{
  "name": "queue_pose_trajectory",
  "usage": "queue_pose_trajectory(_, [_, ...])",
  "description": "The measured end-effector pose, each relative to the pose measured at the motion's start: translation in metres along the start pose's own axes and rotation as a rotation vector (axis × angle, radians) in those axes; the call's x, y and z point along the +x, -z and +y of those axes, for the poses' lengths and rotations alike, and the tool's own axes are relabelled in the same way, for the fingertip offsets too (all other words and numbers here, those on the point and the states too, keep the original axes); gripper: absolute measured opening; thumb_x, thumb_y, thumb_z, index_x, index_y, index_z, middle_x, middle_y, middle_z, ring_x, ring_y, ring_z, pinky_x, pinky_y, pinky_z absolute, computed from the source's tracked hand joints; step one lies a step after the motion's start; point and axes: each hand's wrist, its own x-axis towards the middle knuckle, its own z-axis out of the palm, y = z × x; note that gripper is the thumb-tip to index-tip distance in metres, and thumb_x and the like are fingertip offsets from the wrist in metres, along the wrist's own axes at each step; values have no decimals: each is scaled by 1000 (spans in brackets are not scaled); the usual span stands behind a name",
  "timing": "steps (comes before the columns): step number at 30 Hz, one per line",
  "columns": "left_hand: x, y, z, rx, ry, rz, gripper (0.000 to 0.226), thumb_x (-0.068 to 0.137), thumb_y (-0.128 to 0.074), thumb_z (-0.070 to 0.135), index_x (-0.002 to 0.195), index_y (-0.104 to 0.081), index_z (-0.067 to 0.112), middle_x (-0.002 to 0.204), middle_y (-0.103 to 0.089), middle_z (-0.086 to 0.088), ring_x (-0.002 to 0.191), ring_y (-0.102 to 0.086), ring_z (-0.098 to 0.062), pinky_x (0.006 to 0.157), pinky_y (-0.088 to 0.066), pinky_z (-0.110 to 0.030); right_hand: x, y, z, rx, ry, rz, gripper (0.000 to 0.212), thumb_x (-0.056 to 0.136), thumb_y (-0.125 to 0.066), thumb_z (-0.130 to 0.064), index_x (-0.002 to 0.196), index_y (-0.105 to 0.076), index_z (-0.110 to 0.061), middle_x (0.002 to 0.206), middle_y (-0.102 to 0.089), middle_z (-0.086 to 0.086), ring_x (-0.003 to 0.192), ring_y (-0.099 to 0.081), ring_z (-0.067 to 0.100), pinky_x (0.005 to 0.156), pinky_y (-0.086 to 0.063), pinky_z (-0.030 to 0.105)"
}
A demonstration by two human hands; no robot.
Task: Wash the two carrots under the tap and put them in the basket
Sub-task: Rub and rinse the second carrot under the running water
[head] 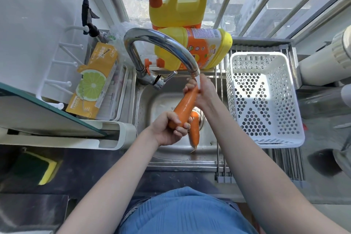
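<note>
Sunlit steel sink (171,154) held one tapered carrot (194,131) by its drain. Under the curved chrome tap (161,43), left hand (169,129) gripped another smooth carrot (185,107), right hand (204,91) curled round its tip; the perforated white plastic basket (266,144) sat right.

Two carrots (185,107) (195,131), two yellow detergent jugs (177,7) (201,47), one white basket (264,140), one tap (161,43), one sponge (36,167).

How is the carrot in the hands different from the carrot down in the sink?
The orange carrot under the tap is held up by both hands: the left hand grips its thick end, the right hand its thin end. The orange carrot in the steel sink lies on the bottom, untouched. The held carrot sits under the running water; the lying carrot is half hidden behind it. Both are orange and tapered.
</note>
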Motion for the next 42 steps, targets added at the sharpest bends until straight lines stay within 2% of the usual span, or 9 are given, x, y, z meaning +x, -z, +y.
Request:
queue_pose_trajectory(5, [12,1,2,-240,-265,332,39,72,-56,-11,110,-51,-6,122,-53,-25,97,-63,-39,83,-58,-42,-11,12,1,-159,318,4,61,100,-41,-20,39,-38,-20,36,-31,-2,34,-36,14,50,-40,25])
queue_pose_trajectory(8, [21,-14,0,-385,-251,151,51,90,-58,29,123,-48,-8,132,-50,-27,118,-53,-41,104,-42,-51,-30,18,7,-386,447,-96,58,93,-44,-22,36,-37,-19,33,-31,-3,39,-34,15,58,-36,30])
queue_pose_trajectory(10, [32,-26,1,-216,-233,137,45,95,-49,40,104,-61,-2,98,-68,-21,99,-62,-32,94,-45,-49,-40,26,15,-519,388,-168,54,85,-47,-25,33,-35,-17,33,-31,2,40,-34,17,57,-33,30])
queue_pose_trajectory(13, [45,-31,4,73,-233,298,26,96,-43,15,73,-49,6,52,-57,-9,58,-60,-19,70,-53,-34,-47,44,21,-566,315,-129,51,84,-50,-24,35,-38,-15,33,-35,6,39,-40,20,52,-36,29])
queue_pose_trajectory(18, [43,-19,5,363,-266,417,22,90,-56,1,109,-48,6,69,-50,-6,40,-47,-7,37,-38,-18,-33,72,5,-753,432,272,20,93,-61,-32,86,-57,-14,85,-60,5,75,-58,16,71,-49,33])
queue_pose_trajectory(21, [42,-29,0,467,-271,383,14,88,-56,-2,84,-49,9,54,-42,1,33,-34,-2,30,-26,-14,-25,53,7,-717,82,109,61,81,-74,-41,129,-45,-18,125,-56,10,107,-63,24,92,-55,42])
queue_pose_trajectory(27, [36,-44,30,597,-3,363,32,86,-53,-1,62,-38,13,39,-37,6,27,-27,0,27,-21,-11,-16,32,-1,-249,-63,-72,7,91,-61,-14,91,-58,-8,70,-69,5,66,-66,18,66,-57,29])
queue_pose_trajectory(34, [27,-47,40,384,144,48,24,82,-55,9,67,-37,13,37,-34,8,24,-29,1,25,-23,-9,-16,16,-27,-8,7,-332,18,82,-58,-31,71,-59,-16,93,-70,9,80,-71,23,80,-56,53])
queue_pose_trajectory(42, [41,-63,32,706,-92,457,23,78,-52,1,63,-39,13,43,-36,3,31,-28,-6,32,-23,-13,5,12,-22,-45,-30,-44,37,91,-37,-35,75,-48,-4,67,-41,10,44,-47,22,51,-49,29])
